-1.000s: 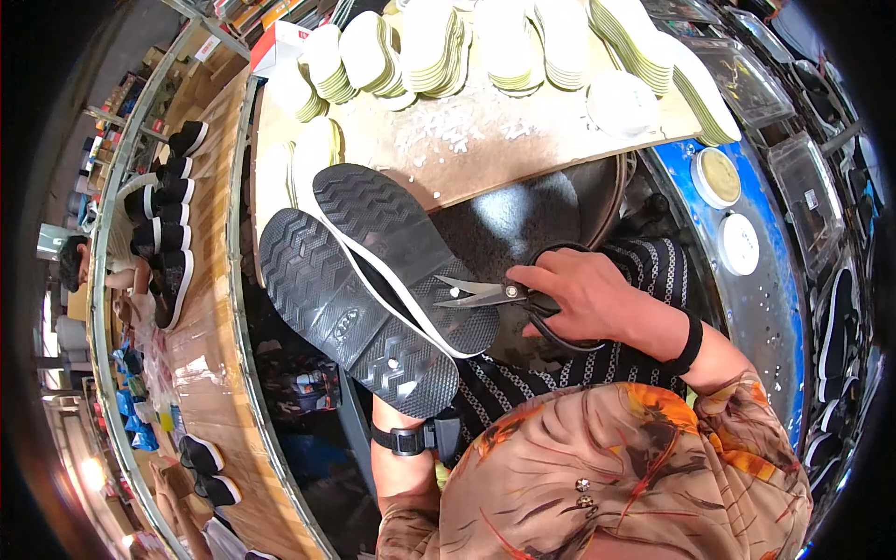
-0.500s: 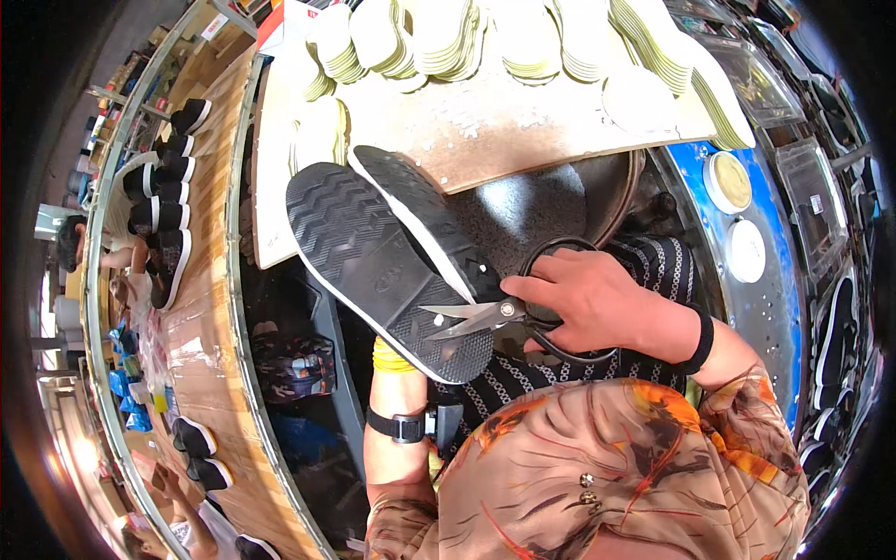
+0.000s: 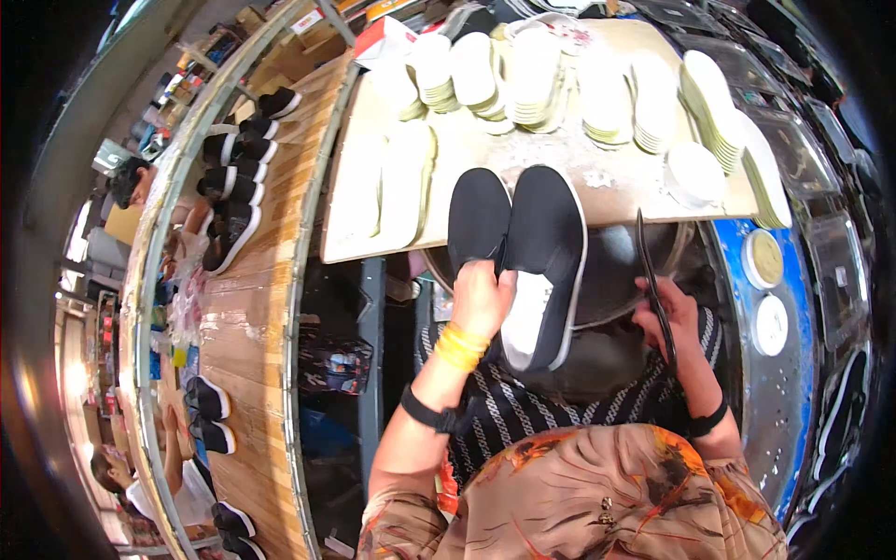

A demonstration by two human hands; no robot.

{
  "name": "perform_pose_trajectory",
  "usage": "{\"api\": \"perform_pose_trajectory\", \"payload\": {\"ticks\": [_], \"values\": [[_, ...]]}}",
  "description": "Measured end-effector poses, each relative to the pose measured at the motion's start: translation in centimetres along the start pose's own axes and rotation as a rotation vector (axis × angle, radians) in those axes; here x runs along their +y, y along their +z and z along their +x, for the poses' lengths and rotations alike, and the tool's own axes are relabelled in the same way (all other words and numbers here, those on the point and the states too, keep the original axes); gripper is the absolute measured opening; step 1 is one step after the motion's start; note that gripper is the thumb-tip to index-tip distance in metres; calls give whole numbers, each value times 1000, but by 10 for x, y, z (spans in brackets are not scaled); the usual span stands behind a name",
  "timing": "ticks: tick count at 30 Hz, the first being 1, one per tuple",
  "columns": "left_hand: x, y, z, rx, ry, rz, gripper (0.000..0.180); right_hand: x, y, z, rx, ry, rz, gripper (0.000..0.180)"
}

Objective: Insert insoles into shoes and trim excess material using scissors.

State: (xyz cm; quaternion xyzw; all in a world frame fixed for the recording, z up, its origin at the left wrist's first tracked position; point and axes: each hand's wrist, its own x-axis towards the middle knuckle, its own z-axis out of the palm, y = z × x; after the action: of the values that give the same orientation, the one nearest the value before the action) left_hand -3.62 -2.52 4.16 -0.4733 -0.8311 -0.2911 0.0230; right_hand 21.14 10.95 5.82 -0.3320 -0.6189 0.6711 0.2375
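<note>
My left hand (image 3: 483, 301), a yellow band at its wrist, is closed on a pair of black slip-on shoes by the left shoe's heel end. The left shoe (image 3: 478, 215) and the right shoe (image 3: 551, 219) lie side by side, toes away from me, uppers facing up. A white insole shows inside the right one; my fingers hide the left one's opening. To the right, apart from the shoes, my right hand (image 3: 679, 322) grips scissors (image 3: 651, 275). They appear edge-on with the tips pointing away, so the spread of the blades is unclear.
Ahead lies a pale board (image 3: 621, 187) bearing several stacks of light insoles (image 3: 537, 84). A dark round basin (image 3: 611, 252) sits partly beneath it. Several finished-looking shoes (image 3: 229, 233) stand on the wooden bench (image 3: 243, 327) at left. Two round containers (image 3: 770, 325) rest on the blue-edged surface at right.
The shoes have turned from soles up to uppers up and moved right in the view. My right hand has drawn away from them with the scissors, whose blades were spread over a sole.
</note>
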Motion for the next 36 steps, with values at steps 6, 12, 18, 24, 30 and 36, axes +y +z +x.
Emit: {"api": "perform_pose_trajectory", "payload": {"ticks": [6,12,18,24,30,36], "values": [[49,-54,-18,-420,-68,193,63,1,-6,-1,-12,-122,-258,42],[67,-69,-60,-659,85,156,71,11,0,6,-23,-141,-337,42],[32,-77,-65,-129,330,75,32,4,10,16,81,98,-116,36],[32,-234,-203,209,-64,237,35,2,35,40,-133,-81,-184,50],[-37,-342,-323,581,-532,828,45,11,93,57,-279,-69,-230,52],[-213,-448,-423,362,-942,1093,48,-2,132,45,-367,-101,-342,51]]}}
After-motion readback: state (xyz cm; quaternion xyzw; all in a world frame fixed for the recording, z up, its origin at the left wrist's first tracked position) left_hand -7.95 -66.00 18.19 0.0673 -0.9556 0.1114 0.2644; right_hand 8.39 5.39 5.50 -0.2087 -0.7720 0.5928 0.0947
